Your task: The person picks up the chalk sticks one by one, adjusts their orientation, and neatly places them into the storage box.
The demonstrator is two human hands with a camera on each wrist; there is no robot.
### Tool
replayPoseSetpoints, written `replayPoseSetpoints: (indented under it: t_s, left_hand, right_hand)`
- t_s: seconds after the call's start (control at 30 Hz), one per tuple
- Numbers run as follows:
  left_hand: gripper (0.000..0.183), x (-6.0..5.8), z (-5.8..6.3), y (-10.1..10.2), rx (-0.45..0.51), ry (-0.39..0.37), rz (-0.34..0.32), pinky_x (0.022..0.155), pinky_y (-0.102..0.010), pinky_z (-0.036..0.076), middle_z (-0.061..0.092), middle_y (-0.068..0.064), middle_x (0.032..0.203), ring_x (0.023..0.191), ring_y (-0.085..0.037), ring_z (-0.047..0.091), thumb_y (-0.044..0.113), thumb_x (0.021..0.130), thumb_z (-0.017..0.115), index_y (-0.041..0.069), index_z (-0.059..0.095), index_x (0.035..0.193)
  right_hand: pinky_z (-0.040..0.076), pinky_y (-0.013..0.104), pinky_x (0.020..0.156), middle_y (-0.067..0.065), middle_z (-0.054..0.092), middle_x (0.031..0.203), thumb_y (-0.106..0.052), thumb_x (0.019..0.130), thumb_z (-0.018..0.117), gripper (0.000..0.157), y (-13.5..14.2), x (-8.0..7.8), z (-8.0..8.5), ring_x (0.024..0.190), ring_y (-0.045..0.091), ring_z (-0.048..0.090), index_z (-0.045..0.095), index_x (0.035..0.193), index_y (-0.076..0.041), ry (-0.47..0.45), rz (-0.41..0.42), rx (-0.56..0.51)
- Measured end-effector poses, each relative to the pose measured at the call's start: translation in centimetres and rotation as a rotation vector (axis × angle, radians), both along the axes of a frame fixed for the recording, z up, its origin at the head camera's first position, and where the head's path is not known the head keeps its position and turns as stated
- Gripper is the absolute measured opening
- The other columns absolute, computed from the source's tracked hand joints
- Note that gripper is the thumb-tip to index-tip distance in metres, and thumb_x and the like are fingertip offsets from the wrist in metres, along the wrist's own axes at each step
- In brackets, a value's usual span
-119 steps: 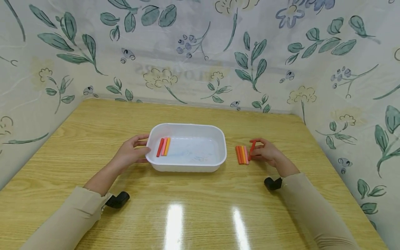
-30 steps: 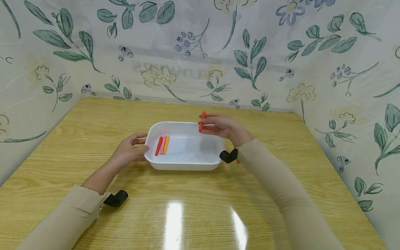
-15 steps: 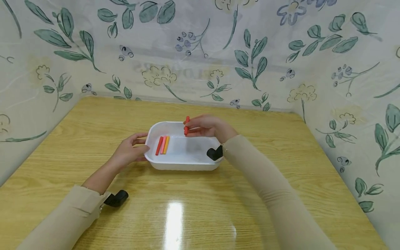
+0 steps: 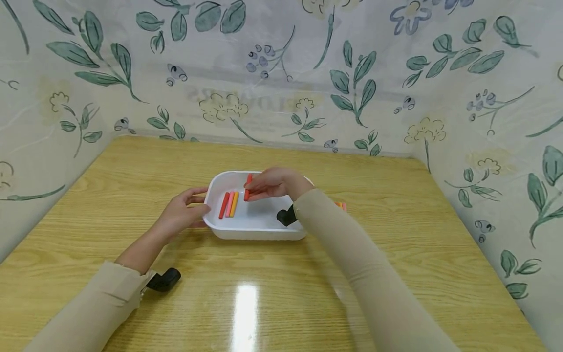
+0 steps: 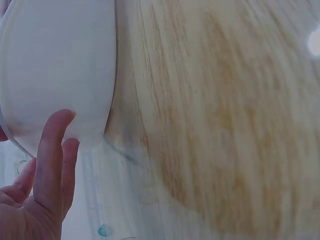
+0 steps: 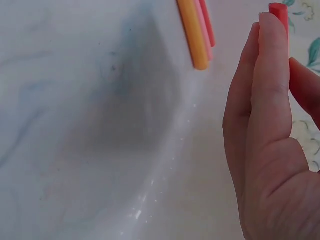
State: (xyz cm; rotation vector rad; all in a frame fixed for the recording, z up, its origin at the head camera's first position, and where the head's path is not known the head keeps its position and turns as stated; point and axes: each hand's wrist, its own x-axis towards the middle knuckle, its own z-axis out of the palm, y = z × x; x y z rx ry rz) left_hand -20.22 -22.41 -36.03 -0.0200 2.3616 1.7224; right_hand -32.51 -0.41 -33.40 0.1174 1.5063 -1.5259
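Right fingers point(image 6: 272, 75) in a pinch

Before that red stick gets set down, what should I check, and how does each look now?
Red stick secure in the right hand: ok, it looks pinched.
Left hand at the white tub: ok, touching its left end.
Three sticks lying inside: ok, side by side.
Room beside the yellow stick: ok, bare floor to its right.
Red stick against that row: not ok, a gap shows.
Full count of loose sticks on the table: cannot tell, the right sleeve hides part.
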Motion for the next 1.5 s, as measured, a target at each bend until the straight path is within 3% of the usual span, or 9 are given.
replayPoseSetpoints:
  t_s: [0.13,0.27,0.4,0.53,1.13,1.5]
  left_hand:
    - [0.061,-0.1,0.1,0.0,-0.003,0.000,0.002,0.076,-0.040,0.056,0.031,-0.031,0.138,0.113,-0.046,0.046,0.007,0.092,0.052,-0.001,0.023,0.144]
    - [0.061,-0.1,0.2,0.1,-0.006,-0.002,0.002,0.076,-0.040,0.056,0.031,-0.031,0.138,0.113,-0.046,0.046,0.007,0.092,0.053,-0.001,0.023,0.145]
    - [0.061,-0.1,0.2,0.2,-0.008,-0.004,0.002,0.076,-0.040,0.056,0.031,-0.030,0.138,0.114,-0.046,0.046,0.007,0.092,0.053,0.000,0.023,0.145]
    - [0.061,-0.2,0.3,0.3,-0.013,-0.001,0.004,0.076,-0.040,0.056,0.031,-0.031,0.138,0.113,-0.046,0.047,0.007,0.092,0.052,0.000,0.024,0.145]
    - [0.061,-0.2,0.3,0.3,-0.007,-0.004,-0.001,0.075,-0.040,0.056,0.031,-0.031,0.138,0.114,-0.046,0.046,0.006,0.092,0.053,0.000,0.023,0.145]
    - [0.062,0.0,0.2,0.1,-0.016,-0.022,0.017,0.075,-0.038,0.056,0.030,-0.031,0.139,0.115,-0.046,0.046,0.008,0.092,0.053,0.000,0.023,0.145]
  right_hand:
    - [0.054,0.034,0.080,0.016,0.062,0.085,0.001,0.091,0.056,0.022,-0.5,-0.2,-0.6,0.075,0.024,0.064,0.056,0.112,0.009,0.005,0.003,0.035]
    - [0.056,0.031,0.072,0.015,0.063,0.082,0.001,0.089,0.059,0.006,-1.1,-0.2,-1.2,0.072,0.023,0.063,0.061,0.092,0.005,0.011,0.011,0.098]
    - [0.057,0.029,0.063,0.015,0.063,0.080,0.000,0.088,0.061,0.005,-1.6,0.0,-1.6,0.069,0.023,0.063,0.063,0.088,0.004,0.013,0.010,0.159]
    - [0.058,0.031,0.063,0.017,0.064,0.078,0.003,0.085,0.063,0.005,-2.1,0.2,-1.8,0.067,0.026,0.063,0.065,0.087,0.007,0.021,-0.028,0.211]
    - [0.056,0.032,0.075,0.017,0.062,0.082,0.003,0.087,0.061,0.012,-2.0,0.5,-1.2,0.072,0.025,0.062,0.062,0.096,0.009,0.112,0.012,0.236]
    - [0.055,0.033,0.080,0.016,0.062,0.092,0.000,0.090,0.057,0.038,-0.7,1.0,0.6,0.077,0.024,0.062,0.050,0.127,0.007,0.178,0.031,0.105]
